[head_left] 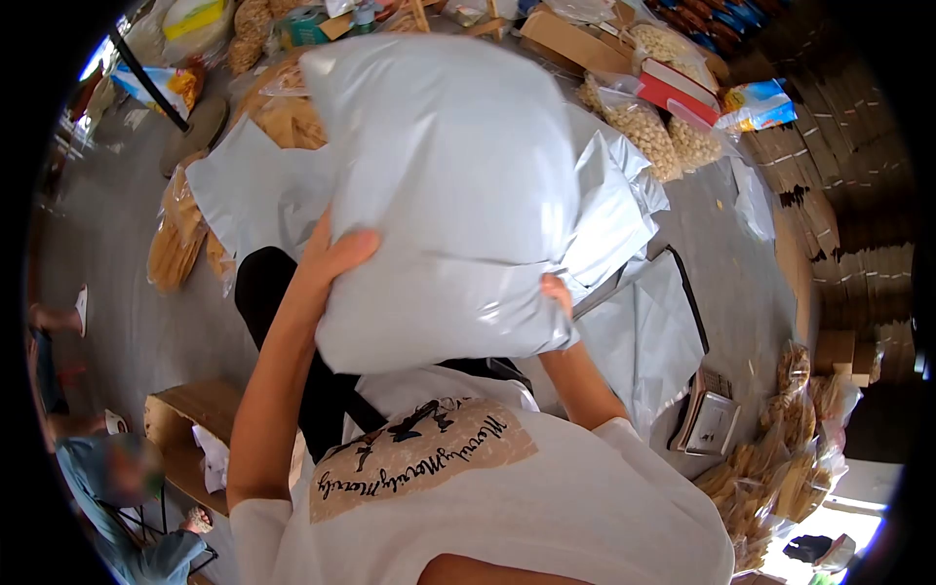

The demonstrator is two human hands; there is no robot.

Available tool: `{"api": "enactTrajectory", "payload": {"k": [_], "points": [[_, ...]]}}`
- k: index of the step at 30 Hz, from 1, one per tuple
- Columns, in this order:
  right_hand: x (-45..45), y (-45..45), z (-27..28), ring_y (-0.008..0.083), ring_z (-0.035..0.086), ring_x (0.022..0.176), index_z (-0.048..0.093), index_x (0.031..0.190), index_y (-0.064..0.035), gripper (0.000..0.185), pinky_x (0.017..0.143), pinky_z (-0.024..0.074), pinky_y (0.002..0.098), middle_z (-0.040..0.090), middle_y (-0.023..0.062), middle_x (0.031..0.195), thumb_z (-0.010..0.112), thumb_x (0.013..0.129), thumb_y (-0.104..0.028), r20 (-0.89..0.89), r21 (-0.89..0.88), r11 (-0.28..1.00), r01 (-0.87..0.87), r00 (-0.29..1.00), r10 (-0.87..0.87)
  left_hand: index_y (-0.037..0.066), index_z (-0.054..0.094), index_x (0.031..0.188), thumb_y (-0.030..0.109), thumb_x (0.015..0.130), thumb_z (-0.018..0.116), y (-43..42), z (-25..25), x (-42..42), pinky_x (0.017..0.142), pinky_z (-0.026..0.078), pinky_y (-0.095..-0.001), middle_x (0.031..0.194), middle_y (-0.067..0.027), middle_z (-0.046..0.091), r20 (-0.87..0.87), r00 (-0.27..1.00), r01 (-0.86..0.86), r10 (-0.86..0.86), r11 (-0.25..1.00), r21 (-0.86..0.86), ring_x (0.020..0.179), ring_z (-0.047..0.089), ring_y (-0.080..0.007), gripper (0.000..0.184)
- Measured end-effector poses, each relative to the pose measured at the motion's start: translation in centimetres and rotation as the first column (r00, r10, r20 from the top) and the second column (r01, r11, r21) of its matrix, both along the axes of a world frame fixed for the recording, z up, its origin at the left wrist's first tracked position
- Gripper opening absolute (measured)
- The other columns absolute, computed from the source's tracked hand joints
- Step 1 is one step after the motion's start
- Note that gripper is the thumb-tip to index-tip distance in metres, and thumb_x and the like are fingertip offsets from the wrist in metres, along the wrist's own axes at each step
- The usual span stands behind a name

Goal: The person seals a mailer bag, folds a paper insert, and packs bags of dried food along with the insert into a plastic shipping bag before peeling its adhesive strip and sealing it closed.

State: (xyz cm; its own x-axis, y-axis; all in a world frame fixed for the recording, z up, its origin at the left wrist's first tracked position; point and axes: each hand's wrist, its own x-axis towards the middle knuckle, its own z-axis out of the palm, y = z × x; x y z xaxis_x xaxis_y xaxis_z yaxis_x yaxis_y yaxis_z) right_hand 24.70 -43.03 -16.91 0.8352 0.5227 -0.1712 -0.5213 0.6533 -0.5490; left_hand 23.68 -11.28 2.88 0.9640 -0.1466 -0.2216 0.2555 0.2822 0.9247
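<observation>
Left hand (330, 257) and right hand (557, 292) have their grip clamped on opposite sides of the bag (448, 185), presumably balancing its bulk. Sheets (645, 336) flank it.

Pale silvery grey across the stuffed plastic bag (448, 175); white on the T-shirt (585, 497), with black lettering and figures over a tan patch (424, 456); red along the flat box (675, 97); blue and yellow-orange on the packet (759, 105); brown on the carton (203, 402).

A cardboard box (183, 417) stands near left; a red box (678, 97) lies among clear bags (648, 144) far right; stacked cardboard (843, 156) lines the right.
</observation>
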Motion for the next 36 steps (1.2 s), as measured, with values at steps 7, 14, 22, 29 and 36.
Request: {"api": "enactTrajectory", "payload": {"k": [7, 14, 22, 29, 36], "points": [[1.9, -6.6, 9.1, 0.0366, 0.055, 0.101, 0.044, 0.119, 0.0065, 0.058, 0.091, 0.0429, 0.0469, 0.054, 0.0226, 0.112, 0.052, 0.075, -0.031, 0.167, 0.262, 0.885, 0.385, 0.885, -0.435, 0.001, -0.005, 0.139, 0.029, 0.083, 0.058, -2.1, -1.8, 6.5, 0.102, 0.025, -0.0325, 0.138, -0.0189, 0.028, 0.311, 0.947, 0.051, -0.076, 0.995, 0.088, 0.125, 0.034, -0.0273, 0.088], [6.9, -21.5, -3.7, 0.0218, 0.054, 0.104, 0.045, 0.122, 0.0009, 0.065, 0.087, 0.0441, 0.0318, 0.054, 0.0098, 0.115, 0.067, 0.075, -0.038, 0.071, -0.74, 0.489, 0.462, 0.776, -0.626, 0.004, 0.007, 0.14, 0.021, 0.088, 0.051, 3.0, -4.4, 3.9, 0.073, 0.043, -0.0254, 0.115, -0.013, 0.054, 0.168, 0.985, -0.064, 0.026, 0.972, 0.225, 0.089, 0.058, -0.0196, 0.07], [3.5, -24.9, -2.5, 0.017, 0.061, 0.081, 0.06, 0.104, 0.0016, 0.04, 0.071, 0.0479, 0.0318, 0.065, 0.01, 0.085, 0.066, 0.075, -0.026, 0.592, -0.632, -0.681, 0.369, 0.797, -0.117, -0.002, 0.017, 0.136, 0.015, 0.082, 0.059, 7.4, -7.2, 0.5, 0.054, 0.038, -0.0188, 0.1, -0.0094, 0.059, 0.146, 0.962, -0.269, 0.231, 0.896, 0.353, 0.07, 0.056, -0.0115, 0.071], [6.1, -7.3, 5.0, 0.0312, 0.06, 0.086, 0.048, 0.121, -0.0129, 0.057, 0.072, 0.048, 0.0394, 0.059, 0.0125, 0.105, 0.07, 0.068, -0.018, 0.461, -0.735, -0.322, 0.597, 0.788, 0.407, 0.0, 0.025, 0.133, 0.012, 0.082, 0.058, 4.9, -8.1, 0.7, 0.051, 0.035, -0.0175, 0.092, -0.0078, 0.061, 0.227, 0.935, -0.334, 0.272, 0.889, 0.312, 0.066, 0.055, -0.0087, 0.062], [8.5, -5.8, -3.7, 0.0346, 0.056, 0.094, 0.047, 0.113, -0.0132, 0.054, 0.076, 0.0458, 0.0427, 0.05, 0.0107, 0.114, 0.072, 0.065, -0.017, 0.103, -0.71, -0.458, 0.535, 0.723, 0.683, 0.001, 0.034, 0.13, 0.007, 0.084, 0.055, 3.4, -7.4, -1.7, 0.05, 0.033, -0.0161, 0.088, -0.0067, 0.06, 0.276, 0.95, -0.226, 0.149, 0.935, 0.274, 0.065, 0.053, -0.0071, 0.051]]}}
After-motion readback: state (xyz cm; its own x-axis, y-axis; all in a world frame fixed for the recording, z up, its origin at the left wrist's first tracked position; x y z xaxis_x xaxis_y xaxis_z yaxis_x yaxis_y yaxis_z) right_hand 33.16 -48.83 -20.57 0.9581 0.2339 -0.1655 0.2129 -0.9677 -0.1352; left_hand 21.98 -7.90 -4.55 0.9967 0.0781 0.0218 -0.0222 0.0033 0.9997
